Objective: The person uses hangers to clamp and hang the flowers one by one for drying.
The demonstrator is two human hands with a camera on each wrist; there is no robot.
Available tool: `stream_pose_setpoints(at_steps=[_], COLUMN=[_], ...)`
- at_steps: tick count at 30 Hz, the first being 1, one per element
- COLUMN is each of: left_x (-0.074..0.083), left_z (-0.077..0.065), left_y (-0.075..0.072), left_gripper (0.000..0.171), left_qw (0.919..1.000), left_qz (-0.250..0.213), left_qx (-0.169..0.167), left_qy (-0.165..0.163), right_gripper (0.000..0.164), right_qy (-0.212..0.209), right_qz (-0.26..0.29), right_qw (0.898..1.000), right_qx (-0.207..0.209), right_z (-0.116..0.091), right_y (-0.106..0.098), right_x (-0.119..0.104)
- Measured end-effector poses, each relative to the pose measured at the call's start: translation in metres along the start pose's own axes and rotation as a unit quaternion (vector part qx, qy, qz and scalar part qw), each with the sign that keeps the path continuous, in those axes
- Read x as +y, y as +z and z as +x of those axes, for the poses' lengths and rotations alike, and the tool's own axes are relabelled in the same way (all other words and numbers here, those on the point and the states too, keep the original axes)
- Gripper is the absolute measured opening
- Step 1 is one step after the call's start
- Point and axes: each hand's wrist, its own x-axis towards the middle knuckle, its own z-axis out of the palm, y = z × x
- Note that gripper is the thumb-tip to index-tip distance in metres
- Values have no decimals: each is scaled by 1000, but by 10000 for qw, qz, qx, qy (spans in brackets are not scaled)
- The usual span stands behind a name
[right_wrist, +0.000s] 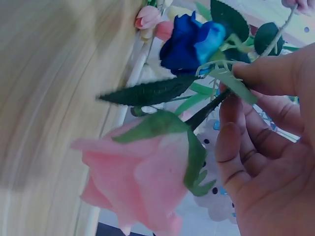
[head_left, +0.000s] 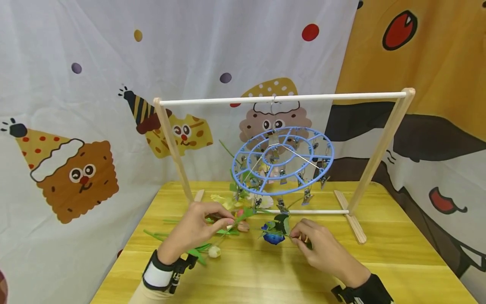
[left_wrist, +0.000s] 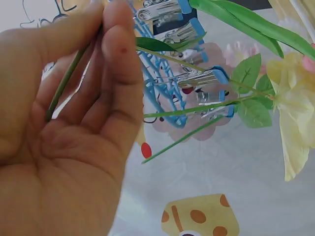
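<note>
- right hand (head_left: 319,245): thumb and fingertips are meeting on the dark stem of a pink rose (right_wrist: 140,172), the bloom hanging beyond the fingers; the grip is probably sparing the petals.
- left hand (head_left: 201,223): thumb and forefinger are closing on a dark green stem (left_wrist: 69,81), its length crossing the palm, likely for steadiness.
- blue rose (head_left: 273,237): lying just beside the right fingertips; whether that pinch is taking its stem too, cannot tell.
- white bud (head_left: 214,252): resting on the table (head_left: 341,283), near the left wrist.
- round blue hanger (head_left: 281,193): hanging from a white bar (head_left: 334,97), presumably so its clips (head_left: 306,196) are dangling free.
- views: the right wrist is showing the pink rose whole, the head view is not; the left wrist is revealing the palm-crossing stem, but not its bloom.
</note>
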Motion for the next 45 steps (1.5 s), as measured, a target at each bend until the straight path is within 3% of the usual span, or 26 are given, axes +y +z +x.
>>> stream_pose_setpoints(at_steps=[4, 9, 12, 14, 17, 21, 24, 27, 32, 38, 41, 45], left_x=[2, 6, 10, 13, 18, 23, 26, 28, 29, 30, 30, 32], left_z=[1, 2, 5, 8, 14, 19, 21, 23, 26, 31, 38, 54], left_y=[1, -1, -4, -6, -7, -3, 1, 6, 9, 9, 13, 27], left_gripper=[12, 16, 15, 12, 14, 18, 21, 24, 44, 69, 62, 42], left_qw=[9994, 9980, 9958, 9942, 9909, 9869, 9857, 9858, 9863, 9827, 9781, 9609], left_qz=[49, 144, 177, 209, 295, 354, 367, 423, 381, 25, 230, 1037], left_qx=[290, 404, 449, 457, 462, 451, 475, 532, 616, 738, 884, 1164], left_qy=[167, 469, 784, 949, 1226, 1509, 1578, 1537, 1479, 1701, 1872, 2290], right_gripper=[35, 38, 26, 7, 26, 22, 38, 41, 40, 41, 39, 20], right_qy=[-64, -472, -776, -918, -1043, -1193, -1238, -1190, -1052, -920, -798, -686], right_qz=[-201, -471, -439, -434, -617, -926, -969, -873, -705, -594, -434, -183], right_qw=[9990, 9904, 9839, 9825, 9828, 9812, 9802, 9807, 9823, 9816, 9816, 9797], right_qx=[383, 1215, 1549, 1563, 1392, 1202, 1205, 1280, 1380, 1565, 1682, 1874], right_z=[-2, -3, 3, 10, 22, 35, 39, 38, 34, 28, 25, 24], right_y=[-2, -15, -24, -27, -24, -15, -10, -8, -11, -19, -26, -35], right_x=[-10, -33, -51, -61, -73, -79, -78, -76, -75, -74, -71, -68])
